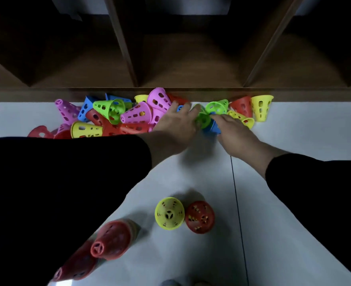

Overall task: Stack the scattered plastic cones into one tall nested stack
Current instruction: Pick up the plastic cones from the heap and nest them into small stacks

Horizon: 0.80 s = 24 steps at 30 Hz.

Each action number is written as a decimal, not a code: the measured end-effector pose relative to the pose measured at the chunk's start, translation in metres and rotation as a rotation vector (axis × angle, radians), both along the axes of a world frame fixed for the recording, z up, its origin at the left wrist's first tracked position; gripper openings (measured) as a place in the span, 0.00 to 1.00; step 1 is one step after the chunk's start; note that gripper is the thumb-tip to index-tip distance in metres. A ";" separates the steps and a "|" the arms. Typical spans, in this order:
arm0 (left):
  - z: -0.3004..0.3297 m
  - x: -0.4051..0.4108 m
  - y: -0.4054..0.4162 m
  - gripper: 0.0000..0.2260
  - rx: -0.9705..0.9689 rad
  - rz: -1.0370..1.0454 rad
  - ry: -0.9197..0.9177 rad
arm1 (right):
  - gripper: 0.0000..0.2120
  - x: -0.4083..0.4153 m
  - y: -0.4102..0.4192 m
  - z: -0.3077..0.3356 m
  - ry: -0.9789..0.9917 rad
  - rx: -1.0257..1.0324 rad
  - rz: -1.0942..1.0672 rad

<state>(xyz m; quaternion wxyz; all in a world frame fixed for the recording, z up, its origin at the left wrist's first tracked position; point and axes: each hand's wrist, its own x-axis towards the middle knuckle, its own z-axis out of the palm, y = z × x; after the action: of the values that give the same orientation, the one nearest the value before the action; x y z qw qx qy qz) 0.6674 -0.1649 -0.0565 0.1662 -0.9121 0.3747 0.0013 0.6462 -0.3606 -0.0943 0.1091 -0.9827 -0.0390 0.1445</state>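
A heap of perforated plastic cones in pink (137, 115), green (108, 108), yellow (261, 107), red and blue lies on the white floor along the foot of a wooden shelf. My left hand (176, 122) reaches into the heap and its fingers curl on a green cone (202, 119). My right hand (232, 129) meets it from the right, fingers on the same green cone and a blue cone (214, 127) under it. Near me stand a yellow cone stack (169, 213), a red stack (199, 217) and a taller red-topped stack (111, 240).
The dark wooden shelf unit (170, 65) with open compartments runs across the back. A second red stack (77, 265) leans at the bottom left beside my dark sleeve. White floor tiles (294, 131) with a dark seam lie on the right.
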 end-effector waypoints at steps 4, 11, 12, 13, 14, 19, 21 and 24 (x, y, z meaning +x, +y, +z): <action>0.000 0.026 -0.024 0.16 0.212 -0.026 0.007 | 0.27 -0.006 -0.004 -0.002 -0.042 -0.029 0.056; 0.005 0.032 -0.033 0.10 0.349 -0.040 0.023 | 0.17 -0.026 -0.003 -0.002 -0.085 0.092 0.027; 0.008 0.031 -0.032 0.10 0.312 -0.077 0.000 | 0.15 -0.029 -0.003 -0.001 -0.104 0.117 0.013; 0.011 0.029 -0.030 0.10 0.267 -0.109 -0.017 | 0.14 -0.032 -0.003 0.002 -0.127 0.146 -0.003; 0.016 0.027 -0.027 0.10 0.221 -0.136 -0.026 | 0.13 -0.036 -0.004 0.005 -0.147 0.179 -0.022; 0.049 0.007 0.007 0.09 -0.222 -0.260 0.065 | 0.10 -0.068 -0.007 0.035 -0.147 0.448 -0.127; 0.066 -0.017 0.037 0.13 -0.420 -0.264 0.147 | 0.09 -0.086 -0.001 0.059 -0.100 0.625 -0.178; 0.085 -0.070 0.082 0.14 -0.608 -0.086 0.315 | 0.11 -0.115 0.003 0.095 0.032 0.807 -0.226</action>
<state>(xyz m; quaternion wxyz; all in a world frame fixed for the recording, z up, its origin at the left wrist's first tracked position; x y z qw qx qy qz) 0.5972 -0.0829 0.0289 -0.1730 -0.8920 0.4170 0.0232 0.5312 -0.3572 0.0010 0.5009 -0.8570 0.0172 0.1200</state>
